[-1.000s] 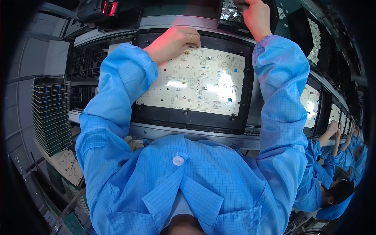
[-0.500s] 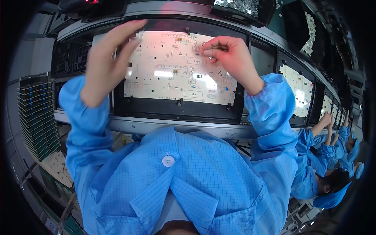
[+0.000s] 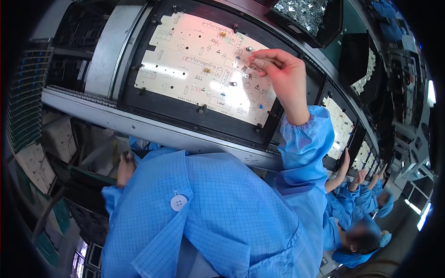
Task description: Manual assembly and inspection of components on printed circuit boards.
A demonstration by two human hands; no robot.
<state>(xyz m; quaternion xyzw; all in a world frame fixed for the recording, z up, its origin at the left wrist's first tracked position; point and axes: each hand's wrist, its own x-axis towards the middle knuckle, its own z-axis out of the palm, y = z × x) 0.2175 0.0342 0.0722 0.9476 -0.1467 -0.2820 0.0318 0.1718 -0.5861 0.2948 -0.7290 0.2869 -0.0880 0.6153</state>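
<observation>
The board (image 3: 190, 67) is seated in the black frame (image 3: 160, 104). Above it, the right hand (image 3: 283, 76) is curled, thumb and forefinger close together; whether the brown parts (image 3: 250, 77) beneath are pinched cannot be told. The nearby capacitor (image 3: 249, 48) could be tilted by a brushing fingertip. The left hand's (image 3: 125, 170) finger state cannot be told.

Right hand (image 3: 281, 75) over white board (image 3: 194, 78), left hand (image 3: 124, 170) low

The right hand pinches small parts (image 3: 251, 76) above the board, which sits in a black frame (image 3: 162, 109). The left hand is beside the blue coat (image 3: 222, 199), below the rail (image 3: 153, 130); its grip is unclear. Beyond lies a bin (image 3: 335, 23) of silvery pieces (image 3: 303, 11).
</observation>
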